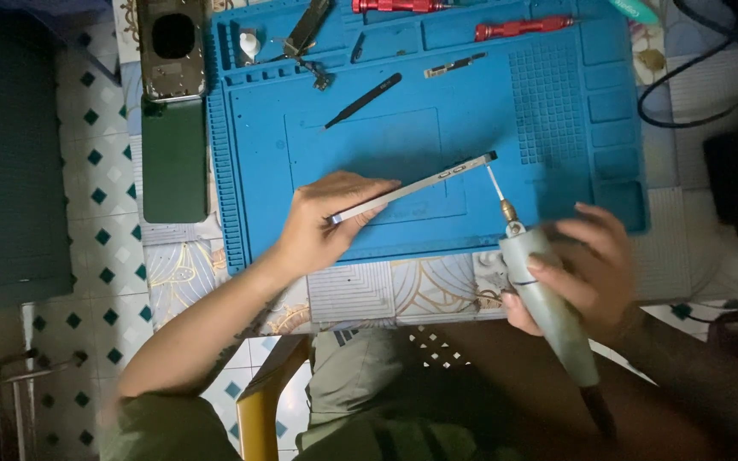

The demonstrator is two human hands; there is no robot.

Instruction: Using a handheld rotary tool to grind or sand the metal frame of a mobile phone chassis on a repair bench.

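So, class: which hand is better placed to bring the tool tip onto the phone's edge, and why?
The right hand. It already holds the grey rotary tool, whose thin bit points at the end of the phone. The left hand is occupied, holding that phone on edge above the blue mat.

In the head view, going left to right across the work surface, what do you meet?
Green phone back → left hand → black tweezers → silver phone frame held on edge → grey rotary tool → right hand.

Blue mat (557, 111), silver phone frame (420, 185), grey rotary tool (548, 307), red screwdrivers (523, 29), green-diamond tiles (96, 128).
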